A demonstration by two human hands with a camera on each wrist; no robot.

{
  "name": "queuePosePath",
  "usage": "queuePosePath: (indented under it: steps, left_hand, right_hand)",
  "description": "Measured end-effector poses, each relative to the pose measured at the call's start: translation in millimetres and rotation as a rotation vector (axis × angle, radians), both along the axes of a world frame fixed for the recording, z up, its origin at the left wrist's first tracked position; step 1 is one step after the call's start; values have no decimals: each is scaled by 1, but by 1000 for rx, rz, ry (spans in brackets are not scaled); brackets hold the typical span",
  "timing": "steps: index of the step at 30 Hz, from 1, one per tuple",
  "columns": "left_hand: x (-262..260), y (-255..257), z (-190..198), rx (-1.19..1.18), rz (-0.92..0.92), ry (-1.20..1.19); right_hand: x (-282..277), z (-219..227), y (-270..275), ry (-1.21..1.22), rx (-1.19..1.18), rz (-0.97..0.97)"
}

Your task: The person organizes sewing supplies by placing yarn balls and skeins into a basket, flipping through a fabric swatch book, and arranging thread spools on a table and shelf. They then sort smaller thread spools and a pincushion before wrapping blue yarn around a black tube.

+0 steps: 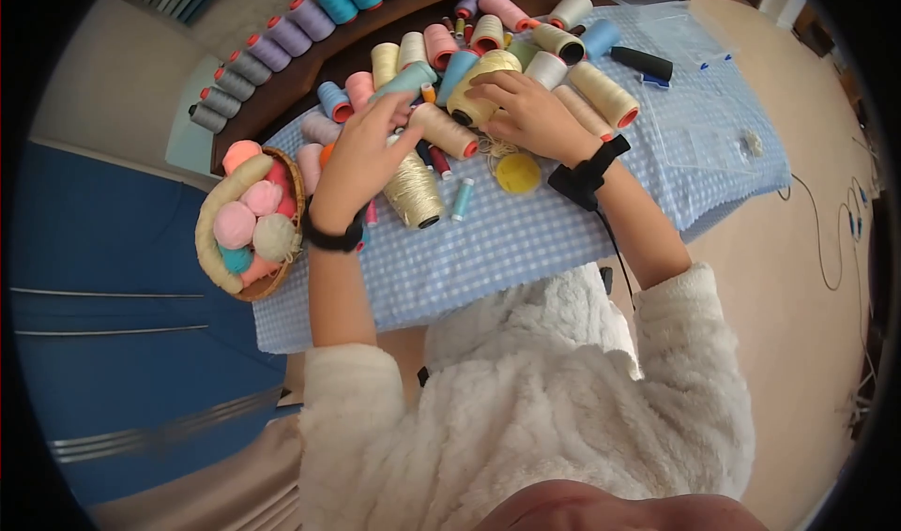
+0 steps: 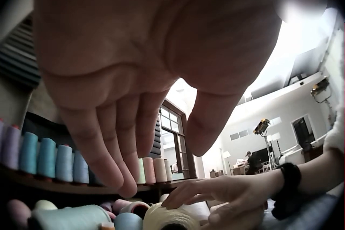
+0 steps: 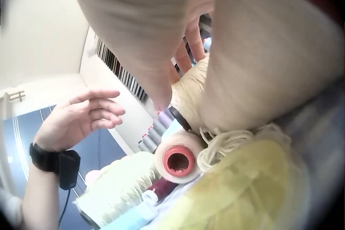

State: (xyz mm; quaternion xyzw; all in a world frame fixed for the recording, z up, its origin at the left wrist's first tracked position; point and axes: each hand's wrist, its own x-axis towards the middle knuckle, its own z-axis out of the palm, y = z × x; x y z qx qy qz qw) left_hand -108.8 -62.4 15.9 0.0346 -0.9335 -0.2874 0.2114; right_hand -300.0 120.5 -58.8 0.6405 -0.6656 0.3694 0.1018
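My right hand [image 1: 535, 113] holds a large pale-yellow cone of yarn [image 1: 469, 98], fingers bent over it. In the right wrist view, the cone [image 3: 190, 91] shows between thumb and fingers. Loose cream cord [image 3: 223, 146] lies beside it, near a round yellow item [image 1: 517, 173]. My left hand [image 1: 366, 160] hovers above the left of the pile, fingers loosely extended and nothing in the palm. Below it stands a shiny cream thread cone [image 1: 413, 193]. A beige thread cone [image 1: 443, 131] with a red core lies between the hands.
Many thread cones in several colours crowd the checked tablecloth [image 1: 450, 259]. A wicker basket [image 1: 298, 193] of yarn balls sits at the left edge. Behind, a curved shelf [image 1: 282, 85] carries a row of cones. Clear plastic sheeting [image 1: 699, 132] covers the table's right side.
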Motion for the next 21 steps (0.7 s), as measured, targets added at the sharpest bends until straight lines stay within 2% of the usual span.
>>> queuePosePath:
  steps: [2, 4, 6, 9, 12, 15, 16, 19, 21]
  left_hand:
    - [-35, -13, -1, -100, 9, -24]
    - [-69, -14, 4, -184, 62, -168]
    - [-116, -51, -34, -285, -67, -142]
    - [-159, -43, -37, -480, 119, -451]
    - [-180, -45, -34, -453, 133, -660]
    - [-190, -69, -45, -239, 46, -633]
    - [-190, -71, -48, -141, 82, -642]
    - [-188, -71, -49, -136, 144, -556]
    - [-187, -74, -47, 75, 37, -550]
  right_hand:
    - [-2, -2, 1, -8, -17, 25]
    - [-5, -5, 2, -25, -24, 47]
    - [-6, -6, 5, -47, -21, 67]
    - [-8, -8, 8, -73, -33, 85]
    - [-9, -9, 10, -115, -37, 86]
    - [-10, -11, 9, -133, -58, 100]
    - [-10, -11, 11, -143, -53, 100]
    - [-10, -10, 12, -154, -59, 102]
    - [-12, -12, 13, -141, -85, 111]
